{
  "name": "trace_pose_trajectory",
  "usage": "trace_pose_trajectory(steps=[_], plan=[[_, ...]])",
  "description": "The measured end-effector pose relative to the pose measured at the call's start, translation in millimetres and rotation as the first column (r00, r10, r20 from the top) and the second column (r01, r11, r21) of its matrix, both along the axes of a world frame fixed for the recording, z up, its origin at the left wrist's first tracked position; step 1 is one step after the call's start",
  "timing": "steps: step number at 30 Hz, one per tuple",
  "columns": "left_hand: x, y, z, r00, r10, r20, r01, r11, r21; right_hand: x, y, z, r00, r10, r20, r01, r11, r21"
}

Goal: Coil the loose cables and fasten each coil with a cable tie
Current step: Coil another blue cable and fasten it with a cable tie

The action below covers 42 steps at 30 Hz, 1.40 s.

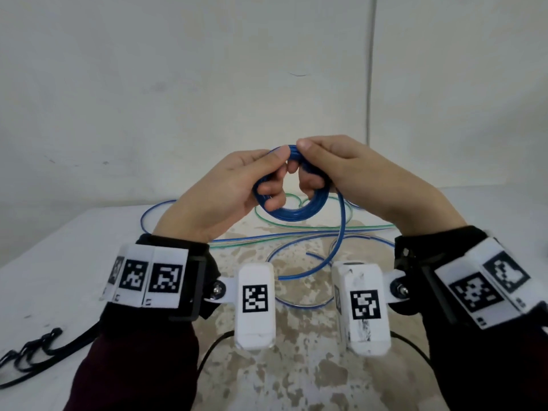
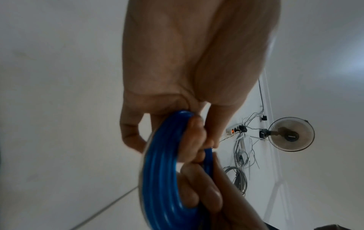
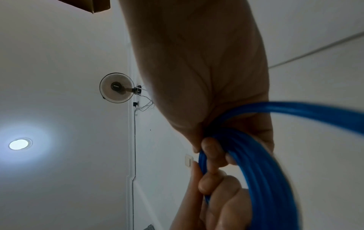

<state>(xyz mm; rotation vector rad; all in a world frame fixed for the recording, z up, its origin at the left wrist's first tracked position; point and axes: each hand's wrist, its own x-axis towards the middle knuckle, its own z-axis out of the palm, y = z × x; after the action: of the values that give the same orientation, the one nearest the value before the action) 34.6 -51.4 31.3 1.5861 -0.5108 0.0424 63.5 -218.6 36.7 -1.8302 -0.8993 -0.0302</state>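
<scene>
A blue cable coil [image 1: 296,213] of several turns hangs in the air above the table, held by both hands. My left hand [image 1: 237,185] grips its left side, thumb on top and fingers curled through the ring. My right hand [image 1: 341,170] pinches the top right of the coil, fingers hooked inside. The coil's loose tail [image 1: 338,247] drops from the right hand and curls down onto the table. In the left wrist view the coil [image 2: 163,171] runs under the curled fingers; in the right wrist view the coil [image 3: 262,171] passes through the grip.
Loose blue and green cables [image 1: 296,232] lie tangled on the white table [image 1: 59,262] behind the hands. A bunch of black cable ties [image 1: 29,351] lies at the near left. A wall stands close behind the table.
</scene>
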Motion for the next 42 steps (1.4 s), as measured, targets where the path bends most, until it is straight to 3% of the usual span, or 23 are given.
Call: trace_pose_trajectory(steps=[4, 9, 13, 20, 25, 36, 39, 42], plan=[[-3, -4, 3, 0.992, 0.099, 0.076, -0.101, 0.995, 0.025, 1, 4, -1, 0.998, -0.021, -0.063, 0.029, 0.993, 0.116], [0, -4, 4, 0.970, 0.212, 0.118, -0.199, 0.974, -0.111, 4, 7, -3, 0.972, 0.074, -0.223, -0.013, 0.964, 0.265], [3, -5, 2, 0.983, 0.176, 0.052, -0.163, 0.968, -0.191, 4, 9, -1, 0.959, 0.124, -0.256, -0.034, 0.943, 0.331], [3, -9, 0, 0.990, 0.134, 0.043, -0.123, 0.974, -0.192, 9, 9, -3, 0.976, 0.042, -0.213, 0.039, 0.932, 0.359], [5, 2, -1, 0.991, 0.134, 0.004, -0.131, 0.978, -0.163, 12, 8, -5, 0.966, 0.021, -0.258, 0.096, 0.897, 0.431], [5, 4, -5, 0.999, 0.011, -0.049, -0.021, 0.975, -0.220, 9, -2, 2, 0.950, 0.071, -0.303, 0.055, 0.921, 0.386], [7, 1, -4, 0.997, 0.048, -0.065, -0.064, 0.958, -0.279, 11, 2, 0, 0.966, 0.013, -0.257, 0.092, 0.914, 0.394], [7, -2, -3, 0.993, 0.101, -0.059, -0.112, 0.967, -0.229, 13, 3, -1, 0.970, 0.002, -0.245, 0.110, 0.889, 0.443]])
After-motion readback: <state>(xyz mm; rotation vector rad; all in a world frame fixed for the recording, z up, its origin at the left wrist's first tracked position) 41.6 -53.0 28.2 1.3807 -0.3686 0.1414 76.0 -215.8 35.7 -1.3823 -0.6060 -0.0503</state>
